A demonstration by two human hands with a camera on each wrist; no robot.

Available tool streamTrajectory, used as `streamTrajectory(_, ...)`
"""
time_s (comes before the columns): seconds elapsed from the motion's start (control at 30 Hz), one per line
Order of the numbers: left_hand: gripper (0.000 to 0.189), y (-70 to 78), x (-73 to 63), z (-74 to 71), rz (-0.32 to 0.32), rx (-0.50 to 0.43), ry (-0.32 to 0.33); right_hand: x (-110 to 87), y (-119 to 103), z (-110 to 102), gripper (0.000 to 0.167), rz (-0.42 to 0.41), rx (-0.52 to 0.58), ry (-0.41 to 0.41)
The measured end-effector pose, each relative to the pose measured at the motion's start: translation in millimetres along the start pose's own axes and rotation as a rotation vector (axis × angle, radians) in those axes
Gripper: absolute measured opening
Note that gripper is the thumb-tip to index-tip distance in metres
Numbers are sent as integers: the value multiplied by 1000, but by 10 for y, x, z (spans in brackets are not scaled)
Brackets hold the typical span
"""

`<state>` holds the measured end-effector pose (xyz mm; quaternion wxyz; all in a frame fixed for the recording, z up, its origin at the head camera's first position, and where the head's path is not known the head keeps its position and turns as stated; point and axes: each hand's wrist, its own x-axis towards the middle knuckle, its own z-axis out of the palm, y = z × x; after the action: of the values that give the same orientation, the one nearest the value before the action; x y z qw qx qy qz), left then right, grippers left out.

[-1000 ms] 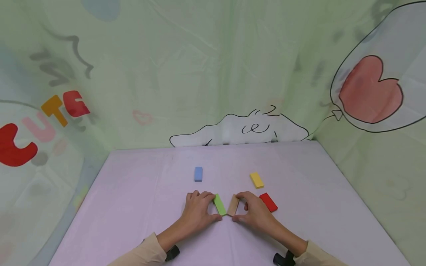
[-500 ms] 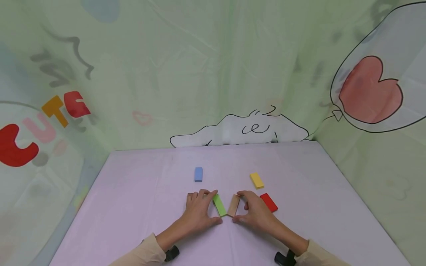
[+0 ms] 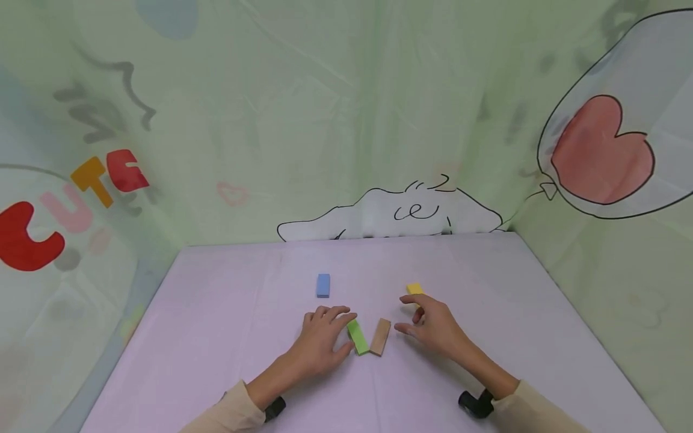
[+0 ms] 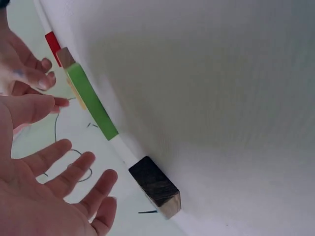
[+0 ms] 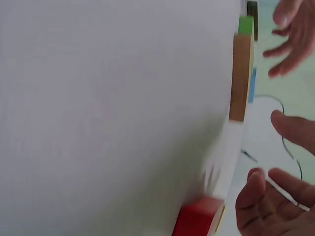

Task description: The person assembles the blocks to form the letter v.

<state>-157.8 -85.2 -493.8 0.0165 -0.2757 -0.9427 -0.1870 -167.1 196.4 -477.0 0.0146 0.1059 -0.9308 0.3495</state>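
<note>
Green block [image 3: 358, 338]: laid on the surface [image 3: 216, 337]; its near end is met by a plain-wood block [image 3: 381, 337] at its right. Left grip [image 3: 320, 341]: spread, held at the green block's left. Right grip [image 3: 437, 326]: spread, held to the green block's right, past the plain-wood block.

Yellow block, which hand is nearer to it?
Right. The right hand partly hides the yellow block in the head view; the left hand is farther off to its left, beside the green block.
</note>
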Motion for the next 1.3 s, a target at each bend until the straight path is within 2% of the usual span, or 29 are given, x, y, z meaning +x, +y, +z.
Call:
streamTrajectory(0.17, 50, 48, -55, 2, 63, 39, -26, 118, 151, -161, 53, 5, -2, -40)
streamTrajectory(0.4, 51, 88, -170, 25, 149, 17, -98, 306, 376, -377, 54, 47, -19, -79)
streamTrajectory(0.67, 48, 138, -271, 61, 283, 38, -121, 507, 720, -515, 60, -40, 8, -210)
streamTrajectory(0.83, 49, 172, -295, 80, 362, 147, -89, 595, 854, -509, 65, -81, 38, -259)
streamTrajectory(1.0, 51, 183, -299, 103, 444, 251, -92, 647, 880, -478, 67, -69, 62, -298)
streamTrajectory(1.13, 52, 181, -290, 113, 498, 297, -96, 663, 846, -460, 68, -48, 70, -326)
streamTrajectory(1.3, 52, 171, -292, 115, 517, 310, -81, 671, 804, -450, 66, -23, 48, -342)
